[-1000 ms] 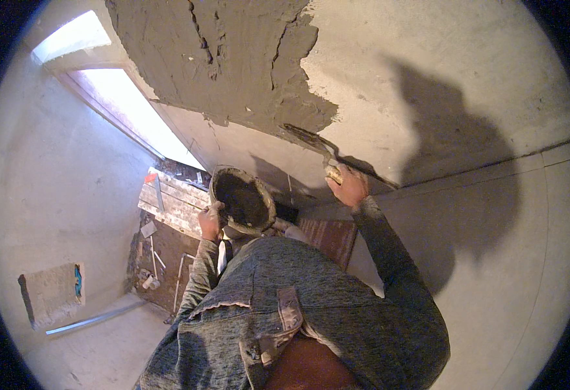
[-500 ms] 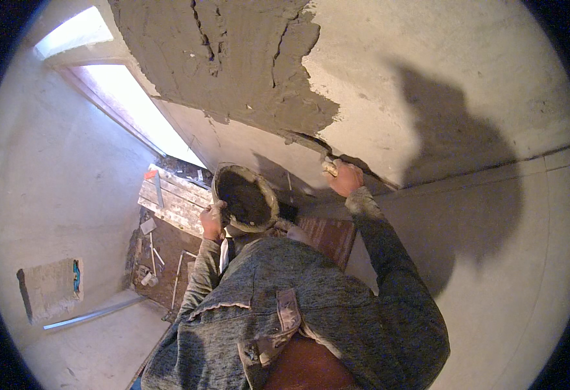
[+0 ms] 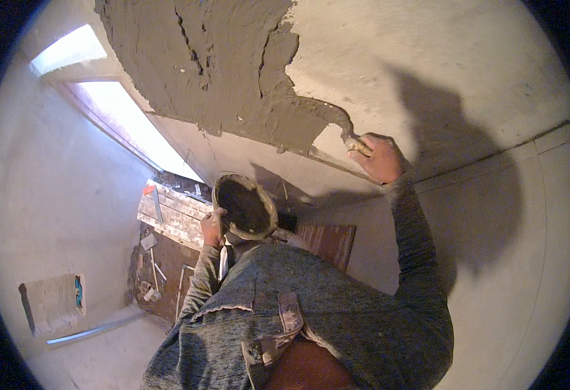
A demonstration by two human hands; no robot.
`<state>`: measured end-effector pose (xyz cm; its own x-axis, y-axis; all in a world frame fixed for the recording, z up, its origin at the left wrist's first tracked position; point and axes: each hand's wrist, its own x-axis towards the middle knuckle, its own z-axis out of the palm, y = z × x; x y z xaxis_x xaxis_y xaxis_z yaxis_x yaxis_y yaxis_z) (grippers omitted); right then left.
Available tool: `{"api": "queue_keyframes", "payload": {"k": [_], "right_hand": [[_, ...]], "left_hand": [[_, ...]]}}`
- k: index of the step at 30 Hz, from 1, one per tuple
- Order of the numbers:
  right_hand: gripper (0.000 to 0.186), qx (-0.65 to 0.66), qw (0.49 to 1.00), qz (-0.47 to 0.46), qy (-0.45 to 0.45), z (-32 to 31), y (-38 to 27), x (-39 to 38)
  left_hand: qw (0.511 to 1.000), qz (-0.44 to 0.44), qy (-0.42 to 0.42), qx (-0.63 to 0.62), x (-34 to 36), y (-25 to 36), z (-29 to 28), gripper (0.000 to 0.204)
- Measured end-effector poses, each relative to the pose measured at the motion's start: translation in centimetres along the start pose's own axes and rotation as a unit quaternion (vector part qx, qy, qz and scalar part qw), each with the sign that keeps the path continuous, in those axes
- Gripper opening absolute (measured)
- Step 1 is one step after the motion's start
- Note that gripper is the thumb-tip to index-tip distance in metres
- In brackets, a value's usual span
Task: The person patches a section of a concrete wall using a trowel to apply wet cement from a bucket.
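My right hand point(image 3: 379, 159) is wrapped round the handle of a trowel point(image 3: 350, 140), its blade smeared with grey plaster and held against the pale surface overhead. Its blade is at the lower right edge of a wet grey plaster patch point(image 3: 220, 58), which has rough ridges and cracks. My left hand point(image 3: 211, 227) grips the left rim of a crusted round bucket point(image 3: 268, 208) holding dark grey mix, held near my chest. Something pale behind the bucket's lower right is too hidden to make out.
A bright window point(image 3: 122, 123) is at the upper left, with wooden planks point(image 3: 171, 218) below it and pipes and debris beneath. A reddish board point(image 3: 327, 247) stands behind the bucket. The left wall has a recess point(image 3: 54, 302), with a long metal strip point(image 3: 93, 328) below it.
My right hand and trowel have moved right and slightly up. Grey plaster now reaches a little further right along the lower edge of the patch. The bucket sits slightly lower in view.
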<state>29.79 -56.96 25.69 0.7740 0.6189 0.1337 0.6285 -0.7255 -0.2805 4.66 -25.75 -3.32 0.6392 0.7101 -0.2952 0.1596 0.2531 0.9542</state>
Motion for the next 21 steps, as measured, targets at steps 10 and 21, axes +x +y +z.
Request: {"api": "queue_keyframes", "payload": {"k": [10, 21], "right_hand": [[0.029, 0.135, 0.986, 0.076, -0.057, -7.5, 1.2, 2.1], [0.032, 0.180, 0.980, 0.020, 0.086, 2.4, -0.2, -4.7]], "left_hand": [[0.995, -0.065, -0.011, -0.075, 0.0, 0.8, 1.0, 0.019], [0.993, -0.108, 0.001, -0.051, -0.8, 1.3, 0.0, 0.020]]}}
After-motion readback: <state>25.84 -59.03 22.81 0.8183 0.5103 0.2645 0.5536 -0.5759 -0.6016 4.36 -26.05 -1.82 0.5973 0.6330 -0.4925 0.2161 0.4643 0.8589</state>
